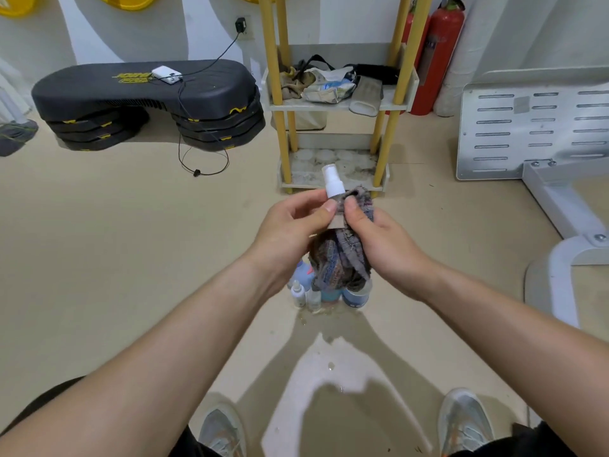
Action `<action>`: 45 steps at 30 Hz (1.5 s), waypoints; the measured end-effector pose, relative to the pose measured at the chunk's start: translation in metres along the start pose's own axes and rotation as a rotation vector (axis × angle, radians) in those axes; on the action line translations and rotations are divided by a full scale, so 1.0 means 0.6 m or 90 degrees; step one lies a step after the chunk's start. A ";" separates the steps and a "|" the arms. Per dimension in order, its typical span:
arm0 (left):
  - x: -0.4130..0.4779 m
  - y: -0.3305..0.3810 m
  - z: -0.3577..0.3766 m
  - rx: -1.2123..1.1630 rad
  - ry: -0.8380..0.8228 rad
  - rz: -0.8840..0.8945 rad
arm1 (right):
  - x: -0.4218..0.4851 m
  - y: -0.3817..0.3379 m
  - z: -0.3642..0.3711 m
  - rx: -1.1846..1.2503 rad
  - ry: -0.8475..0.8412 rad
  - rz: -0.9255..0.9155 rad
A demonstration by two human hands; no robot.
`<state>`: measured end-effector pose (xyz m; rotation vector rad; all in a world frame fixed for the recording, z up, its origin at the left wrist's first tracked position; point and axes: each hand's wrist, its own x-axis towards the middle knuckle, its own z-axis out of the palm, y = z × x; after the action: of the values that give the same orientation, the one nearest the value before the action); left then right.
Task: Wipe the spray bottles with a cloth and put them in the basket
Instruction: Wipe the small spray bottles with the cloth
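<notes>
A small spray bottle with a white pump top and brownish body is held upright at chest height. My left hand grips its body with thumb and fingers. My right hand holds a grey-blue striped cloth against the bottle's right side; the cloth hangs down below both hands. On the floor beneath stand several more bottles and a blue-lidded container, partly hidden by the cloth. No basket is in view.
A yellow-posted shelf rack stands just ahead, with clutter on its middle shelf. Black stacked step platforms lie at left, red fire extinguishers at back right, and a white metal frame at right. Wet patches mark the floor by my shoes.
</notes>
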<state>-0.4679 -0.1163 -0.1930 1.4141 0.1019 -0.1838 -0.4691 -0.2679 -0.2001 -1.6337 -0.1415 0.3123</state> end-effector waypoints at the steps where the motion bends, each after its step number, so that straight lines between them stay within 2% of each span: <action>1: -0.006 -0.004 0.011 0.014 0.021 0.022 | -0.001 0.004 0.007 0.006 0.035 0.004; 5: -0.017 -0.021 0.033 0.078 0.067 0.074 | 0.002 0.010 0.022 0.120 0.096 0.063; 9: -0.020 -0.041 0.034 0.499 0.139 0.220 | 0.005 0.004 0.023 0.195 0.171 0.104; 11: -0.030 -0.045 0.044 0.607 0.138 0.249 | 0.009 0.002 0.019 0.198 0.198 0.107; 14: -0.034 -0.052 0.046 0.487 0.061 0.205 | 0.011 -0.003 0.018 0.223 0.218 0.092; 16: -0.032 -0.047 0.045 0.480 0.039 0.190 | 0.009 -0.007 0.020 0.204 0.214 0.057; 20: -0.030 -0.028 0.046 0.483 -0.061 0.182 | 0.013 0.006 0.012 0.020 0.279 -0.007; 24: -0.024 -0.019 0.041 0.511 -0.087 0.174 | 0.017 0.015 -0.001 -0.154 0.338 -0.036; 29: -0.018 0.005 0.034 0.500 -0.118 0.179 | 0.025 -0.005 -0.019 -0.223 0.384 -0.053; 32: -0.014 0.013 0.026 0.490 -0.128 0.144 | 0.028 -0.008 -0.029 -0.156 0.415 -0.025; 35: -0.011 0.010 0.017 0.322 -0.088 0.051 | 0.039 -0.008 -0.040 -0.003 0.454 0.033; 38: 0.001 0.008 0.009 0.022 0.008 -0.017 | 0.042 -0.007 -0.028 0.179 0.365 0.126; 40: 0.009 0.007 0.009 -0.091 0.060 -0.029 | 0.029 -0.014 -0.005 0.238 0.300 0.149; 42: 0.011 0.005 0.012 -0.132 0.102 -0.016 | 0.023 -0.018 0.011 0.270 0.237 0.152; 45: 0.014 -0.011 0.012 -0.096 0.154 0.021 | 0.015 -0.027 0.016 0.346 0.201 0.137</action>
<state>-0.4614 -0.1251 -0.1999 1.2817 0.2860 0.0225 -0.4614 -0.2546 -0.1855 -1.1372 0.3371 0.2257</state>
